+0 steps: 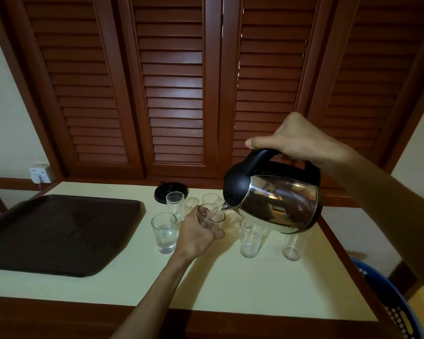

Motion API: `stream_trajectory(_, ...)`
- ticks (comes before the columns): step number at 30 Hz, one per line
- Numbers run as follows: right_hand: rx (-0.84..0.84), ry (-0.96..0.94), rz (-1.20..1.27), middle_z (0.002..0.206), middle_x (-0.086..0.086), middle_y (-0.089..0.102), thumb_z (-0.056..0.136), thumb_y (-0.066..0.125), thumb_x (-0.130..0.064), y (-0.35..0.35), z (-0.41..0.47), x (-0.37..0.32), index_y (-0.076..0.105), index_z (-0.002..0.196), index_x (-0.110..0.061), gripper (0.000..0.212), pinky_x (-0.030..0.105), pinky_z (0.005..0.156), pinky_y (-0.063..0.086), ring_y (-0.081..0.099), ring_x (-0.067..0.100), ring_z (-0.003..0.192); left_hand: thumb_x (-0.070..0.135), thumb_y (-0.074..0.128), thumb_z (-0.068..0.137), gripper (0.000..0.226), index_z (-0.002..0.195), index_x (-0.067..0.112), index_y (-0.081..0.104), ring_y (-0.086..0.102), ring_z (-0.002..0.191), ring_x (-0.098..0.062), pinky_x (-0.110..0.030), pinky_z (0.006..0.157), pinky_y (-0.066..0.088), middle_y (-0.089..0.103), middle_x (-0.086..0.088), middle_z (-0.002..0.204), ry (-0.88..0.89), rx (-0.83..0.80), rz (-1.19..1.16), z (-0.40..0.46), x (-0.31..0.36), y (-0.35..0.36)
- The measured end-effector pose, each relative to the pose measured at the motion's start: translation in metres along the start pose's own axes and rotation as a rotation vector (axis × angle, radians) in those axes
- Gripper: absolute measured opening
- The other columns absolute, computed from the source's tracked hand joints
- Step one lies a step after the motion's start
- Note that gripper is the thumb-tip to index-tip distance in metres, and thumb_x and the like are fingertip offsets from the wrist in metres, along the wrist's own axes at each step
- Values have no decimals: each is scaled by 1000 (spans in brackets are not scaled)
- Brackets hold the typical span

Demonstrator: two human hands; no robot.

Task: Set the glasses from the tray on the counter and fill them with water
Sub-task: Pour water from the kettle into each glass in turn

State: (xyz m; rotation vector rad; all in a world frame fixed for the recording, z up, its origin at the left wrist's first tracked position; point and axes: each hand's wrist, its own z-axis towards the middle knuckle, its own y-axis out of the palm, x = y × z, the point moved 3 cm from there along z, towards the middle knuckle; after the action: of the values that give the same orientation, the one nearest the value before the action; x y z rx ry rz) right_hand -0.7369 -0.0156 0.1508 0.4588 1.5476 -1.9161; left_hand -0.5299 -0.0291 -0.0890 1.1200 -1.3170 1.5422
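From the head view, my left hand [196, 237] is wrapped round a tilted glass [209, 216] held just above the counter [230, 285], and my right hand [296, 140] grips the handle of the kettle [277, 201], tipped so water runs from the spout into that glass. The tray [59, 233] on the left holds no glasses, so that step looks done. The near-left glass [164, 232] seems to hold water; the far-left glass [175, 204] I cannot judge. A glass behind [211, 199] and two right glasses [250, 238] look unfilled, I reckon.
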Motion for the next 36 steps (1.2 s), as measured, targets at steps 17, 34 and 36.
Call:
stream_trajectory(17, 92, 9, -81, 36, -6, 40, 71, 80, -59, -35, 7, -22, 74, 84, 5, 65, 27, 46, 33, 35, 10, 31, 9, 87, 54, 47, 90, 9, 58, 60, 70, -17, -32, 65, 57, 63, 0, 78, -86, 7, -20, -1, -41, -8)
stream_trajectory(34, 88, -12, -51, 32, -8, 41, 75, 79, -56, -43, 6, -29, 67, 66, -11, 47, 20, 37, 32, 35, 4, 27, 13, 88, 47, 57, 92, 2, 54, 63, 79, -19, -54, 86, 61, 61, -1, 88, -119, -80, -139, -8, -50, -14)
stream_trajectory(36, 88, -12, -41, 32, -9, 41, 76, 79, -54, -42, 6, -28, 68, 68, -10, 46, 18, 36, 32, 35, 4, 26, 17, 85, 44, 59, 94, 4, 56, 62, 77, -17, -51, 83, 59, 62, 2, 86, -111, -62, -95, -8, -48, -14)
